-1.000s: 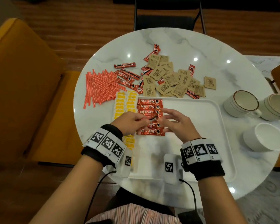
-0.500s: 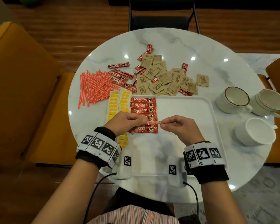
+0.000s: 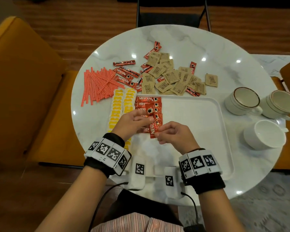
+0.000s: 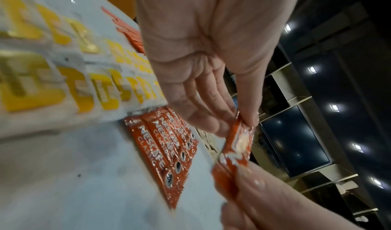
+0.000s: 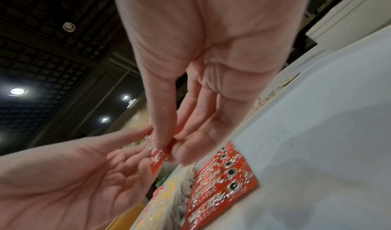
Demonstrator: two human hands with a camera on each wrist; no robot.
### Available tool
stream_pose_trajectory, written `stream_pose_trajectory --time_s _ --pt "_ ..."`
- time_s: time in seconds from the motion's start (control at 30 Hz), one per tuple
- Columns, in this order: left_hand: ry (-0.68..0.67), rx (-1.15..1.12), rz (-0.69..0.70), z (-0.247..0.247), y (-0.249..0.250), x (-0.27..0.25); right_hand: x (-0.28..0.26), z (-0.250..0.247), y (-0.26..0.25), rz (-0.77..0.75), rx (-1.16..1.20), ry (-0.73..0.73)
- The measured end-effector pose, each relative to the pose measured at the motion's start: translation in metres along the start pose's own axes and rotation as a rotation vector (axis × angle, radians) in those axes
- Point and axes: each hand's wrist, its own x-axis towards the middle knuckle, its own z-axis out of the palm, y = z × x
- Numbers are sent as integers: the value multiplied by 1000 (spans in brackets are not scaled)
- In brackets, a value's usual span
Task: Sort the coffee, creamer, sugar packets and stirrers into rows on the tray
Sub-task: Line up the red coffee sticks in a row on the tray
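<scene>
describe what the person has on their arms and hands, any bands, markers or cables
Both hands are bare: left hand, right hand. Each wrist carries a black cuff topped by a band of white blocks printed with black square codes. A white camera pod with the same kind of code sits under each wrist, trailing a thin black cable. Forearms are uncovered.
</scene>
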Motion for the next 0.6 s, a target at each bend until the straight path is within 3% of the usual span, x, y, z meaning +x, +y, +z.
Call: stream_pose_trajectory --time_s 0.07,0.23,0.43,0.6 --pt "-38 145 22 3 -2 -2 0 4 0 5 6 -4" --pt "-108 755 123 -1 -6 -5 2 -6 -2 -12 -16 80" --pt "-170 909 131 -1 -6 -3 6 -10 5 -13 -205 96" --pt "-156 964 112 -5 -12 0 10 -15 9 77 -306 73"
